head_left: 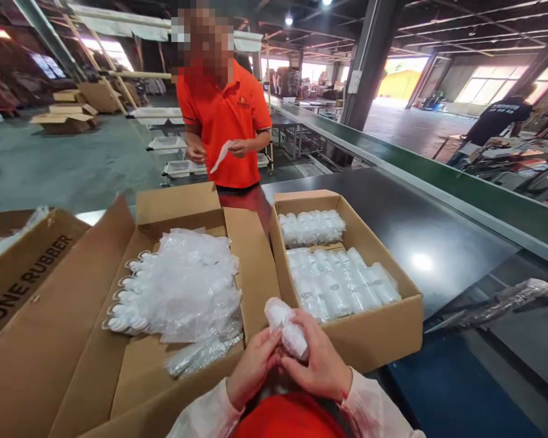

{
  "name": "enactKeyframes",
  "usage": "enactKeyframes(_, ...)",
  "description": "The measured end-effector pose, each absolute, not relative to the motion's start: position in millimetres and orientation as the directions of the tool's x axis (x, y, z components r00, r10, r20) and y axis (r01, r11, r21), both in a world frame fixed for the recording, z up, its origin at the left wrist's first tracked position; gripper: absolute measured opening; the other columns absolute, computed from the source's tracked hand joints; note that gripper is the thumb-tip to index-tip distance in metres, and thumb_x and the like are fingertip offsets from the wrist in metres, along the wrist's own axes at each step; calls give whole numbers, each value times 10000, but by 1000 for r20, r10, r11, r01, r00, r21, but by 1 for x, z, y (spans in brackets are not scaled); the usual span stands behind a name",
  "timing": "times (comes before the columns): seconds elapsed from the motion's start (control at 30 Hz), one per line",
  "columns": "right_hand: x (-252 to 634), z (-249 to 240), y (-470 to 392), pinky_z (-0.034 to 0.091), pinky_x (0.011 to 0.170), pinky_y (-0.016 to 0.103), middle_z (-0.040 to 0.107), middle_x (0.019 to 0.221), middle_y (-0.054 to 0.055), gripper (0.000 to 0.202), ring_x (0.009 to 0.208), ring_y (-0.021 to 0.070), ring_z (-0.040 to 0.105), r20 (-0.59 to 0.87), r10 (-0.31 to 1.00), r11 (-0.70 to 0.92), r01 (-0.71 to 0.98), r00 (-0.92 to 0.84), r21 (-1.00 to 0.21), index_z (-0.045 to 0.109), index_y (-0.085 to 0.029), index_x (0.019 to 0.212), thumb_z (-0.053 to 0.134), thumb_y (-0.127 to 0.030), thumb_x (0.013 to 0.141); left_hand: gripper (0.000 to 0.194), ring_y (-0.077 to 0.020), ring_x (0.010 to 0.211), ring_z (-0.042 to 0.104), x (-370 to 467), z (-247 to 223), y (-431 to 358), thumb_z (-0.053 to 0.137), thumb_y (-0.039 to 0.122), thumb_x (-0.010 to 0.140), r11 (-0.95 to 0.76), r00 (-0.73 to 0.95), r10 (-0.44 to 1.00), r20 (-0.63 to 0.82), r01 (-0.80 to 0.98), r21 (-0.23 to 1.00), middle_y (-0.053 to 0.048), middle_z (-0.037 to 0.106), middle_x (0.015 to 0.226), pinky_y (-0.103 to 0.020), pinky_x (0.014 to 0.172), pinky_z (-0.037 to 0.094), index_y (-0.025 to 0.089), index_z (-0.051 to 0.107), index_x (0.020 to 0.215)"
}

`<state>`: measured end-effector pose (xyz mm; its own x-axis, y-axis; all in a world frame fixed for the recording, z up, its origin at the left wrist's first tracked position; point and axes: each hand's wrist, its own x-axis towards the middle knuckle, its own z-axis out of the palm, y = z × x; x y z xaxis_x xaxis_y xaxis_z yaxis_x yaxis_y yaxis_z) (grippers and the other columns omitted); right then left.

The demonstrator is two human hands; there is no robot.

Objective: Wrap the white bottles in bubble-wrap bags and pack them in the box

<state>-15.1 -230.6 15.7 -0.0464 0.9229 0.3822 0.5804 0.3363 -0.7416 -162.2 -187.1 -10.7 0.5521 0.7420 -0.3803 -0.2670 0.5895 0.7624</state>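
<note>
Between my two hands is a white item wrapped in clear plastic, held close to my body. My left hand grips its lower left side, fingers curled in. From the right, my right hand wraps around it with the thumb below. Ahead on the right, an open carton holds rows of similar wrapped white items. To the left, another open carton contains a heap of white pieces in thin clear bags, with round ends showing along its left side.
Across the table stands a person in an orange shirt, holding a thin white piece. A green conveyor belt runs behind. At far left is a carton printed with lettering. A plastic-wrapped rod juts out at right.
</note>
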Motion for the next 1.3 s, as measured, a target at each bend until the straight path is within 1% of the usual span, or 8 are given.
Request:
enactKeyframes(0.17, 16, 11, -213, 446, 946, 455, 481, 1206, 158, 318, 1160, 270, 475, 465, 883, 258, 766, 59, -588, 481, -186, 1062, 459, -88, 760, 495, -106, 332, 463, -116, 12, -159, 590, 444, 748, 299, 473, 834, -285, 45, 953, 26, 566, 504, -215, 356, 343, 121, 569, 1123)
enactKeyframes(0.3, 40, -18, -202, 451, 829, 582, 514, 1171, 225, 264, 1107, 367, 497, 403, 905, 44, 916, 132, -398, 542, -150, 1074, 447, -173, 828, 286, -123, 496, 550, -108, 26, -144, 600, 267, 726, 29, 409, 907, -103, 183, 983, -28, 665, 638, -233, 529, 413, 170, 691, 979)
enactKeyframes(0.53, 94, 4, -201, 485, 816, 489, 578, 1189, 152, 322, 1016, 305, 564, 341, 939, 141, 957, -48, -252, 626, -214, 1118, 407, -322, 908, 370, -105, 478, 536, -191, 11, -159, 681, 405, 624, 382, 130, 912, -390, 77, 921, -33, 669, 692, -194, 402, 365, 153, 650, 893)
enactKeyframes(0.77, 90, 4, -170, 522, 657, 458, 672, 1045, 137, 372, 908, 331, 624, 142, 990, 18, 989, 3, -145, 647, -183, 1048, 366, -370, 891, 395, -103, 483, 528, -288, -19, -173, 691, 426, 628, 387, -138, 916, -377, 55, 921, -18, 640, 680, -197, 403, 359, 139, 630, 893)
enactKeyframes(0.93, 36, 39, -181, 500, 843, 485, 641, 1063, 149, 393, 989, 317, 601, 485, 874, 190, 900, 27, -393, 608, -159, 1063, 425, -452, 876, 173, -163, 647, 555, -324, -52, -152, 710, 209, 603, 194, -278, 955, -108, 304, 933, -29, 635, 706, -303, 682, 448, 164, 688, 769)
enactKeyframes(1.07, -38, 30, -179, 553, 741, 366, 696, 908, 77, 266, 812, 225, 659, 234, 944, 330, 631, -234, -702, 654, -194, 964, 510, -385, 848, 413, -237, 937, 528, -301, -68, -117, 782, 110, 463, 50, -183, 983, 5, 295, 954, -45, 623, 896, -352, 920, 366, 202, 701, 857)
enactKeyframes(1.17, -80, 0, -159, 553, 724, 353, 698, 900, 87, 323, 768, 205, 656, 21, 943, 182, 462, -333, -868, 655, -168, 988, 567, -418, 803, 209, -242, 981, 499, -288, -62, -89, 763, 129, 484, 9, -140, 990, 20, 201, 980, -49, 610, 849, -363, 976, 317, 192, 655, 652)
enactKeyframes(1.3, -106, -23, -122, 524, 822, 384, 655, 1072, 135, 599, 950, 247, 627, -111, 982, -85, 174, -151, -981, 613, -164, 1076, 704, -554, 631, 148, -178, 746, 505, -309, -33, -77, 549, 315, 716, 9, -146, 989, -3, 40, 999, 2, 510, 644, -338, 804, 417, 197, 531, 629)
